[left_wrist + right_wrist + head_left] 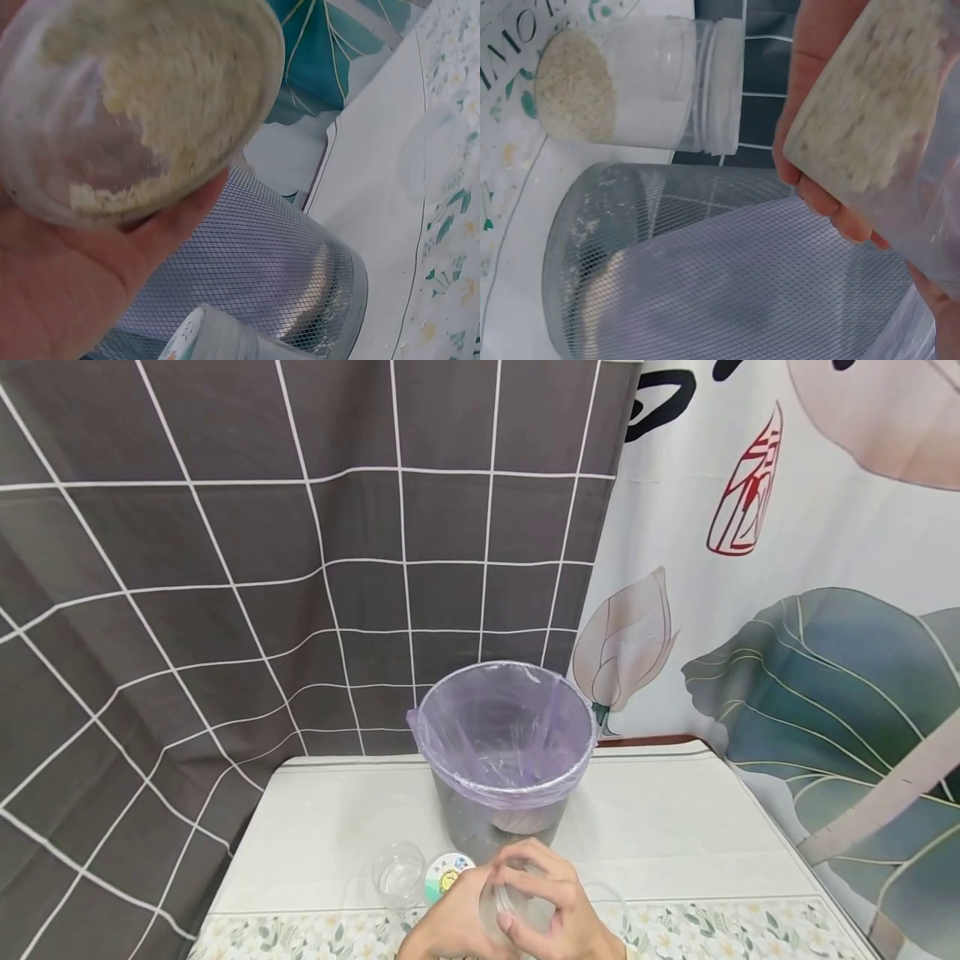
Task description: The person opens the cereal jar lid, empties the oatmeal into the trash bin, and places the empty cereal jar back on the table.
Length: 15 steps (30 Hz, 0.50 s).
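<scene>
A clear plastic jar [491,910] is between my two hands, tilted over the table in front of the bin. Pale, rice-like grain [187,82] lies in it, heaped to one side. My left hand [453,914] grips the jar from the left. On the other side, my right hand [558,902] bends its fingers and thumb about the jar's rim end. Left of the hands stands an uncapped clear jar [399,875], with similar grain [577,86] at its bottom. Beside it is a jar with a printed lid [448,870], partly hidden by the left hand.
Right behind the hands stands a mesh bin [480,818] lined with a purple bag [510,718]. A clear round lid [435,150] lies on the floral tablecloth [720,927] to the right. Dark checked curtain [360,552] and a printed curtain [652,527] hang behind.
</scene>
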### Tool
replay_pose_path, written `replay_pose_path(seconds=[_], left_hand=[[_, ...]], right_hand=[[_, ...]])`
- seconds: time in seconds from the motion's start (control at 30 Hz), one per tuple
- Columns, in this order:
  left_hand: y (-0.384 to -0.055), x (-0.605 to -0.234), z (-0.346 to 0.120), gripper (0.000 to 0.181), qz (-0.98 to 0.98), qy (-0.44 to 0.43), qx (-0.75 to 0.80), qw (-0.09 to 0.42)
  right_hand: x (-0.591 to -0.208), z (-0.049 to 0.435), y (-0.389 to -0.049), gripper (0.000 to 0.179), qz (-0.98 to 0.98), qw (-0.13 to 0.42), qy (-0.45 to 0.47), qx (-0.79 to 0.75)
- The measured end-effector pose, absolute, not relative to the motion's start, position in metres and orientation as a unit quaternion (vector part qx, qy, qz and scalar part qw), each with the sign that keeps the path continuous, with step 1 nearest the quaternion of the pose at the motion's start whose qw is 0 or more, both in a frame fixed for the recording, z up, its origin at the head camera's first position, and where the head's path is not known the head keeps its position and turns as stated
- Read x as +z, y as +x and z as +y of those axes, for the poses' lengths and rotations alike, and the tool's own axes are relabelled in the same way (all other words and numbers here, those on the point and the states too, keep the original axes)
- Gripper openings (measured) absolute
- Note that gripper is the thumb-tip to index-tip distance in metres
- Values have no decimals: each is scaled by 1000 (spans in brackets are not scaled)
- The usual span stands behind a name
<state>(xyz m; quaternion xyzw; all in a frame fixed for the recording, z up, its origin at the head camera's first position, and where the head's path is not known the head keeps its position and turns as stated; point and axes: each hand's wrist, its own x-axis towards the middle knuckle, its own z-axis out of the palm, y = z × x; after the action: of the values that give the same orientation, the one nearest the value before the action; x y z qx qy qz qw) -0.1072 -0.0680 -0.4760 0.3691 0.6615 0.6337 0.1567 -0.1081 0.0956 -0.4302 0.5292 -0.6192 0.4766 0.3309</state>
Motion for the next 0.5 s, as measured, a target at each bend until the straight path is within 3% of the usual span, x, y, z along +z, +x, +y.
replay_pose_path(seconds=[0.27,0.5], left_hand=[[-123,-482,-67,58,510,486,672,226],[-127,-477,-61,63,503,531,650,207]], right_hand=[[-423,96,-106,36,-594,307,582,462],[-421,97,-106,36,-593,289,601,451]])
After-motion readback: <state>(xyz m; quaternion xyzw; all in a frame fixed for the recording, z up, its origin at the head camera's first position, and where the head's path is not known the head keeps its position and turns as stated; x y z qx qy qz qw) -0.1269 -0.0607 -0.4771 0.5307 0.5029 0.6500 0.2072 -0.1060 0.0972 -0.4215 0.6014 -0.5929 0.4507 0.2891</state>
